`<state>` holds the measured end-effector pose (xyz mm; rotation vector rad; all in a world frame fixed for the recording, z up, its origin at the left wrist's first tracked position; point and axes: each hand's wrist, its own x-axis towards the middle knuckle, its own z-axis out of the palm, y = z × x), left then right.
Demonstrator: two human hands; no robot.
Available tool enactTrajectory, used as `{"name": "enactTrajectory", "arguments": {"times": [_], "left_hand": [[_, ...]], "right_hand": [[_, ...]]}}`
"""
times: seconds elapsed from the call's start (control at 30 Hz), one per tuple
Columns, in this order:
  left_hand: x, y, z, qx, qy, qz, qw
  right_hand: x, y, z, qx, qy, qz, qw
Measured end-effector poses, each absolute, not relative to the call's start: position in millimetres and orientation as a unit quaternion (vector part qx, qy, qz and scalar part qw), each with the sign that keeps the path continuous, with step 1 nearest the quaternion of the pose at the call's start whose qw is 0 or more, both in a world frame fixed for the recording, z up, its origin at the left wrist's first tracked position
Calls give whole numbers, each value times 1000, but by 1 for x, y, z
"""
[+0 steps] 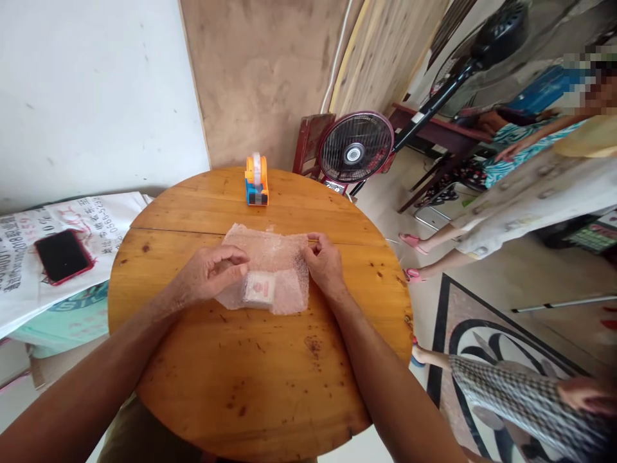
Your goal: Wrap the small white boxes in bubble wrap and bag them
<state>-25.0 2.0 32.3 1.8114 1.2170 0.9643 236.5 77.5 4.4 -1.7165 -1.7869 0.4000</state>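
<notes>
Lying mid-table (250, 386), a bubble wrap (270, 257) sheet is covering a small white box (259, 287). Left hand (209, 273) is pressing the wrap's 9 o'clock edge, fingers curled together on it beside the box. Right hand (325, 263) is pinching the 3 o'clock edge, fingers closed on it. Tape dispenser (256, 181) is sitting at the table's 12 o'clock, fan (355, 151) beyond at 1. Phone (62, 255) is lying on a sack (29, 270) at 9.

A tape dispenser (256, 180) stands at the surface's (270, 386) far edge, a fan (355, 152) beyond, perhaps a phone (62, 256) lying left.
</notes>
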Motion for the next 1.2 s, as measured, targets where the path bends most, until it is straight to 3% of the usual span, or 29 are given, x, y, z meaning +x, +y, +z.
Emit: {"name": "enactTrajectory", "arguments": {"times": [0.2, 0.37, 0.5, 0.6, 0.73, 0.87, 1.0, 1.2], "left_hand": [[-32, 5, 35, 710, 481, 367, 360], [-37, -2, 43, 668, 463, 388, 435], [-32, -27, 63, 711, 403, 296, 494], [-23, -53, 75, 790, 331, 168, 487], [-17, -74, 77, 822, 307, 109, 468], [-22, -65, 73, 756, 367, 195, 506], [-22, -40, 59, 677, 481, 365, 421], [-8, -35, 20, 742, 521, 312, 285]], "right_hand": [[236, 78, 3, -652, -680, 148, 301], [236, 78, 4, -653, -681, 144, 299], [236, 79, 4, -653, -682, 146, 294], [235, 79, 4, -651, -685, 149, 290], [234, 79, 4, -652, -688, 140, 286], [234, 77, 4, -653, -687, 138, 287], [234, 77, 4, -651, -688, 137, 290], [232, 77, 5, -656, -687, 138, 280]]}}
